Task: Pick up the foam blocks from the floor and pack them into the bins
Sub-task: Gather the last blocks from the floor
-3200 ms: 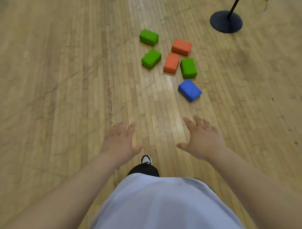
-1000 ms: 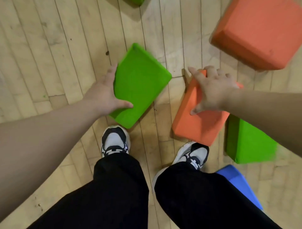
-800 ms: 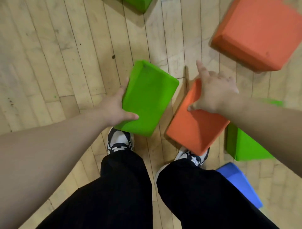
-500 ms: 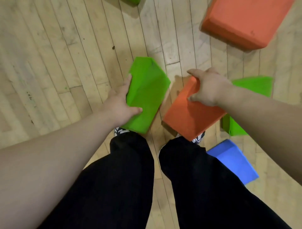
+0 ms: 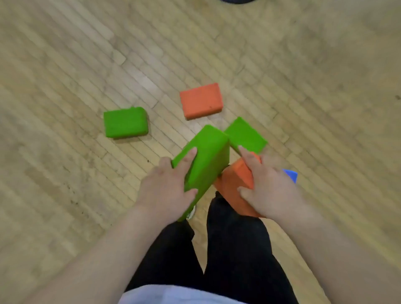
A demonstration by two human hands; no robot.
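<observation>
My left hand (image 5: pixel 167 188) grips a green foam block (image 5: pixel 208 156), lifted off the floor and tilted. My right hand (image 5: pixel 269 186) grips an orange foam block (image 5: pixel 234 182), also lifted, just right of the green one. On the wooden floor lie a second green block (image 5: pixel 125 122) at the left, an orange block (image 5: pixel 201 101) ahead, a third green block (image 5: pixel 246 135) behind the held ones, and a blue block (image 5: pixel 290 174) whose corner shows past my right hand. No bin is in view.
The wooden floor (image 5: pixel 65 65) stretches all around. A dark round stand base (image 5: pixel 237 1) peeks in at the top edge. My legs in black trousers (image 5: pixel 217 249) stand below the held blocks.
Both hands have lifted their blocks off the floor and drawn them together. The view has risen, so the floor blocks look smaller and farther away.
</observation>
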